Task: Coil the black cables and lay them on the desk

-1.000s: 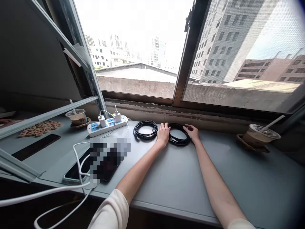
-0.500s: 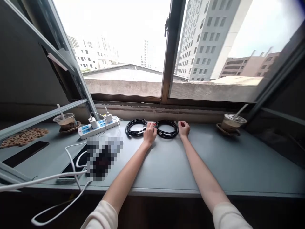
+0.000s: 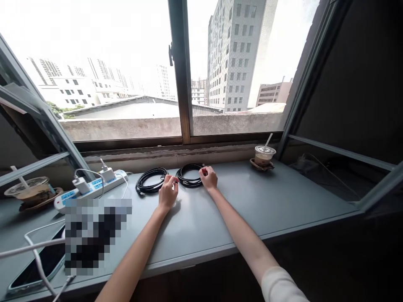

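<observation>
Two coils of black cable lie side by side on the grey desk. My left hand (image 3: 168, 192) is between them, fingers curled in a pinch at a dark cable end beside the left coil (image 3: 149, 191). A connector shows near its fingertips. My right hand (image 3: 209, 178) is closed at the right edge of the right coil (image 3: 185, 183), with the fingers bent over the cable there. Exactly what its fingertips hold is partly hidden.
A white power strip (image 3: 94, 185) with plugged chargers sits left of the coils. A phone (image 3: 37, 262) and white cords lie in front of it. Cups with straws stand at left (image 3: 31, 191) and right (image 3: 263, 156). Metal frames (image 3: 333, 155) border the desk (image 3: 252, 201) beneath a window.
The view has swung to the right, so the desk's contents appear further left. My hands stay by the coils; the left one has drawn slightly back toward me.
</observation>
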`<state>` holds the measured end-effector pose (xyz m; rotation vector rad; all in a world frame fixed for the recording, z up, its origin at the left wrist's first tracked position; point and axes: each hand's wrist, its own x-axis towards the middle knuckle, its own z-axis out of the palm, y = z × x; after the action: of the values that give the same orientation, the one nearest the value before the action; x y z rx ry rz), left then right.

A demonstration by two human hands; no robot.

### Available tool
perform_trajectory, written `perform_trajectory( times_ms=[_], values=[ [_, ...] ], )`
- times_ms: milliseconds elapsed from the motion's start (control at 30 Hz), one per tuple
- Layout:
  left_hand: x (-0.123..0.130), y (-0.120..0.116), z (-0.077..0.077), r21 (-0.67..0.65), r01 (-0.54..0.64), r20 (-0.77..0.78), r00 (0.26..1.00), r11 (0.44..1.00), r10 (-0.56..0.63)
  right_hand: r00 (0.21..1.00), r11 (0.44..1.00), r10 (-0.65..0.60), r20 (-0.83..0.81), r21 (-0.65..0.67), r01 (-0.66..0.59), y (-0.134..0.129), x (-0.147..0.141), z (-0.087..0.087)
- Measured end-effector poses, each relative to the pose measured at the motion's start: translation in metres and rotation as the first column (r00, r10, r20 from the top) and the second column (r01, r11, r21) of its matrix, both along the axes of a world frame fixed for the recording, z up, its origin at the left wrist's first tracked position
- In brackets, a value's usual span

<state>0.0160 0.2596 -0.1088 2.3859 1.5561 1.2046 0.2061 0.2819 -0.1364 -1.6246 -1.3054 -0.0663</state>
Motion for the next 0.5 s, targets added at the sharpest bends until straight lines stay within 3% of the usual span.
perform_trajectory(
  times_ms=[167,267,367,500],
  values=[
    [0.005,0.000,-0.001,0.013,0.083,-0.088,0.993,0.996,-0.082,0.971,0.987,0.156,0.182,-0.003,-0.158,-0.009,-0.014,0.002],
    [0.007,0.003,-0.007,-0.060,0.164,-0.177,0.969,0.985,-0.172,0.916,0.961,0.278,0.289,-0.069,-0.270,-0.010,-0.019,-0.003],
    [0.009,0.004,-0.013,-0.148,0.190,-0.220,0.951,0.971,-0.219,0.884,0.947,0.320,0.341,-0.134,-0.291,-0.008,-0.020,-0.010],
    [0.014,-0.002,-0.016,-0.177,0.160,-0.215,0.957,0.971,-0.197,0.854,0.934,0.354,0.380,-0.189,-0.303,-0.008,-0.017,-0.019]
  ],
)
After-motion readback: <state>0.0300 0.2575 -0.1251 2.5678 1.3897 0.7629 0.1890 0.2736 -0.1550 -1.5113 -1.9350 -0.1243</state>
